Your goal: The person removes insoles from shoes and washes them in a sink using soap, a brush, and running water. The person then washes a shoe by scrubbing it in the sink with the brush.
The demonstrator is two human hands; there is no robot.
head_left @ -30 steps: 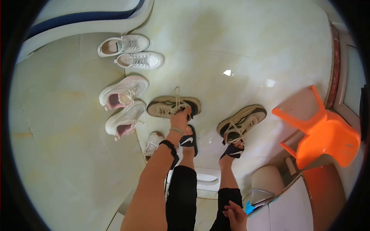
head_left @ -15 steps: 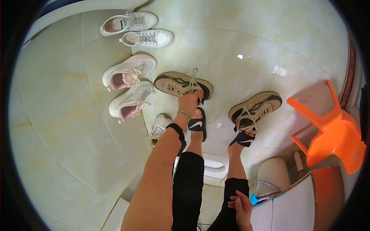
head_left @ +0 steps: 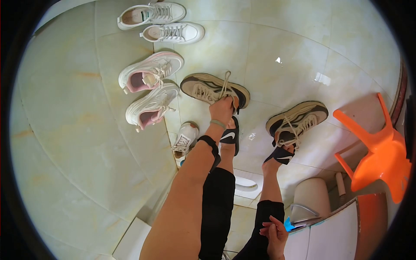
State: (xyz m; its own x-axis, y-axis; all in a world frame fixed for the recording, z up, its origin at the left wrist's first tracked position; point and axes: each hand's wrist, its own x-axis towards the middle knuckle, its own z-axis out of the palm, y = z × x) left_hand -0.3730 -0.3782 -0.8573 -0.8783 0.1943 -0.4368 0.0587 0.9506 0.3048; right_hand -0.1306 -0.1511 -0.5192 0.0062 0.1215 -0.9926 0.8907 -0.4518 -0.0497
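My left hand (head_left: 221,110) reaches down to a beige-and-brown sneaker (head_left: 204,90) on the floor and is closed on its heel end, near the loose laces. The fingertips are partly hidden. A matching sneaker (head_left: 299,121) lies to the right, its laces loose, close to my slippered right foot. My right hand (head_left: 275,236) hangs over my right knee, holding nothing, with fingers loosely bent and apart. Black slippers (head_left: 229,136) with a white swoosh are on my feet.
To the left stand white-and-pink sneakers (head_left: 149,71), white sneakers (head_left: 182,32) and a small white shoe (head_left: 185,138). An orange plastic stool (head_left: 375,147) lies tipped over at right. Near it are a beige bin (head_left: 311,197) and a white cabinet (head_left: 329,234).
The whole view has shifted slightly, so the floor things appear a little farther right and mostly higher. My left hand stays on the sneaker; my right hand keeps nearly the same pose.
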